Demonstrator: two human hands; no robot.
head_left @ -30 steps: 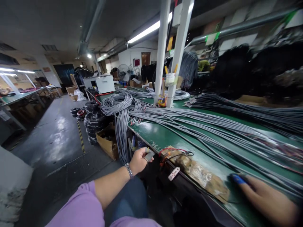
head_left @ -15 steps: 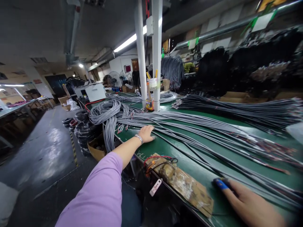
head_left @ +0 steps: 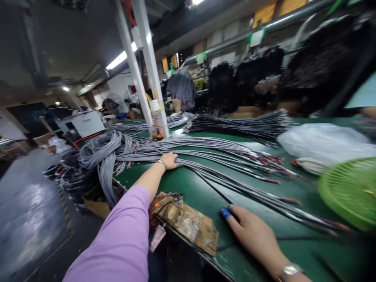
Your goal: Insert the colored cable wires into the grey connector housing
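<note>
My left hand (head_left: 169, 160) reaches out over the green table (head_left: 202, 188) and rests on a long bundle of grey cables (head_left: 211, 150), fingers curled over them. My right hand (head_left: 252, 232) lies flat on the table near its front edge, fingers stretched out, with blue tape (head_left: 225, 213) on one fingertip. A taped cardboard pad with red and black wires (head_left: 185, 221) sits between my two arms at the table edge.
White posts (head_left: 147, 74) stand on the table behind the cables. A darker cable bundle (head_left: 241, 124) lies further back, a clear plastic bag (head_left: 323, 143) and a green fan grille (head_left: 349, 192) at right. Grey cables hang over the left edge above black coils and a cardboard box (head_left: 94, 205).
My left hand went from below the table edge, holding a small grey thing, up onto the grey cables. The view swung right, bringing the bag and green grille in.
</note>
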